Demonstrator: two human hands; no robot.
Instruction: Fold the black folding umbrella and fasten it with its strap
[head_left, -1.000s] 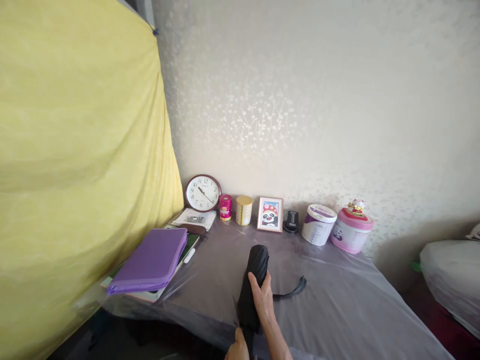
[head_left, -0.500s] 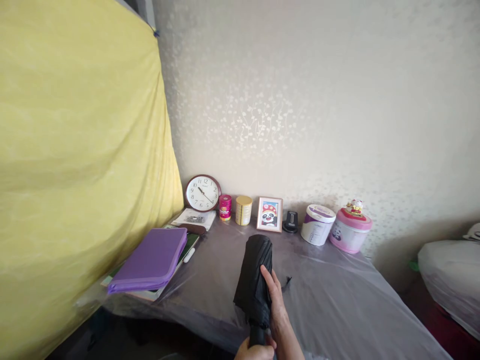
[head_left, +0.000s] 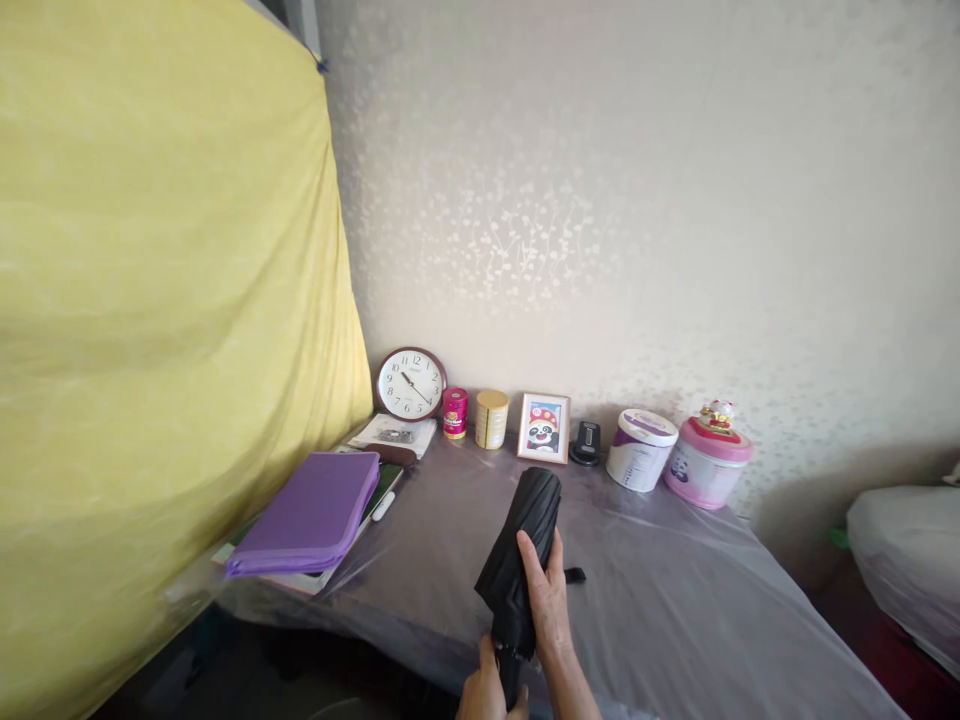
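Observation:
A folded black umbrella [head_left: 517, 550] is held up in front of me over the table's near edge, its top leaning away and a little to the right. My left hand [head_left: 489, 690] is closed around the handle at the bottom of the frame. Higher up, my right hand [head_left: 546, 592] wraps the canopy from the right side, thumb on the near face. A short black strap [head_left: 575, 575] sticks out to the right behind that hand. Part of the handle is hidden by my fingers.
Along the wall stand a clock [head_left: 411, 383], a pink can [head_left: 454, 413], a yellow can [head_left: 491, 419], a panda picture frame [head_left: 543, 427], a black stand [head_left: 586, 443], a white-purple tub [head_left: 641, 450] and a pink tub [head_left: 707, 465]. A purple folder [head_left: 304, 512] lies left, beside a yellow curtain [head_left: 172, 300].
The umbrella has turned slightly, its top tipping right and its canopy looking narrower. My right hand has shifted around it, and my left hand has moved a little left on the handle.

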